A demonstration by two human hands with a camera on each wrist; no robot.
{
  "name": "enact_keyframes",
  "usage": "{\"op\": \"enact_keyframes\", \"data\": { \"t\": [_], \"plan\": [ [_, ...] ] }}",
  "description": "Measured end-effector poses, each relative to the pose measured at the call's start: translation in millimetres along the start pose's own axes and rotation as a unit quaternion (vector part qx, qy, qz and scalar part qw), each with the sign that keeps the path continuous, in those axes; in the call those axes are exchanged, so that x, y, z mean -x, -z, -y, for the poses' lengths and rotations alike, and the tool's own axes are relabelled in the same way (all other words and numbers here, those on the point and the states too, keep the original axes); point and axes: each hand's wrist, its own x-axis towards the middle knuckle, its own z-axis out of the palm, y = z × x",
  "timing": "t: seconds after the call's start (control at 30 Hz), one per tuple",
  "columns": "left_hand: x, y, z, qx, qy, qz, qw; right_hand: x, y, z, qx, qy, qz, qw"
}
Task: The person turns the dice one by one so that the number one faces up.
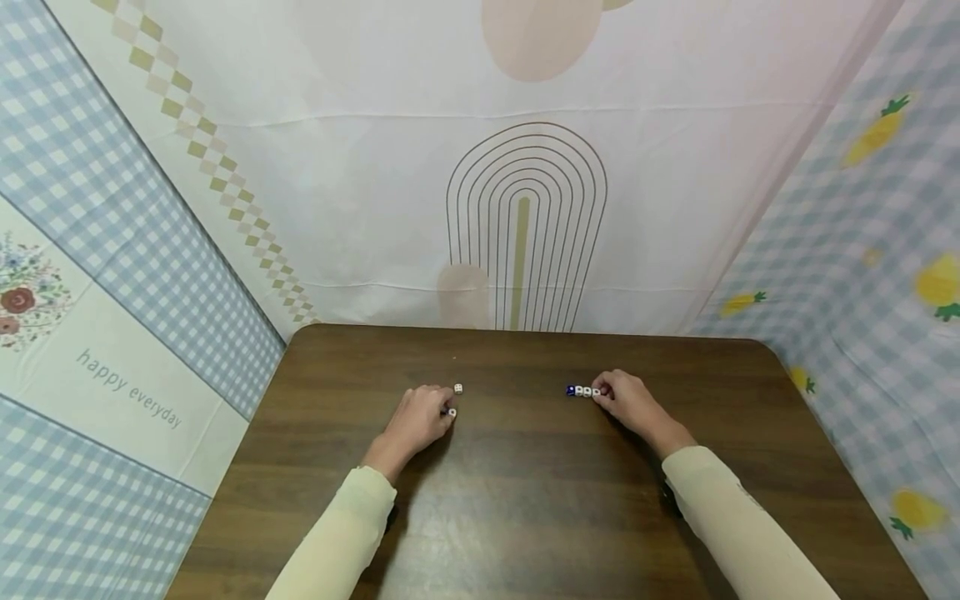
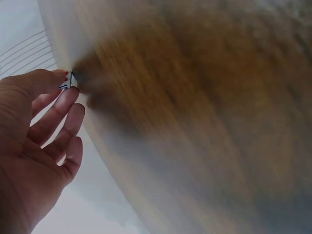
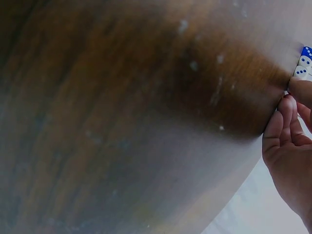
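My left hand (image 1: 422, 417) pinches a small white die (image 2: 66, 80) between thumb and fingertips at the table surface; red and dark pips show on it in the left wrist view. A second white die (image 1: 458, 388) lies on the table just beyond those fingertips. Toward the right, a blue die (image 1: 571, 390) and several white dice (image 1: 587, 392) stand in a short row, side by side. At the right end of this row, the fingertips of my right hand (image 1: 630, 402) pinch the last white die (image 1: 597, 392), which the fingers partly cover.
Both hands work over a brown wooden table (image 1: 517, 500) with rounded far corners. Behind it hangs a pale patterned cloth (image 1: 360, 192). Checked cloths hang at the left (image 1: 90, 167) and right (image 1: 847, 275) sides.
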Motion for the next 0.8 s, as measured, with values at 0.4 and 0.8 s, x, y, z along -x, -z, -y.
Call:
{"op": "enact_keyframes", "data": {
  "t": [0.4, 0.8],
  "plan": [
    [4.8, 0.4, 1.4, 0.000, 0.038, 0.009, 0.9992, -0.3, -1.0, -1.5, -0.001, 0.001, -0.004, 1.000],
    [2.5, -2.9, -1.3, 0.005, 0.018, 0.005, 0.9998, 0.3, -0.4, -1.7, -0.004, -0.007, 0.005, 1.000]
  ]
}}
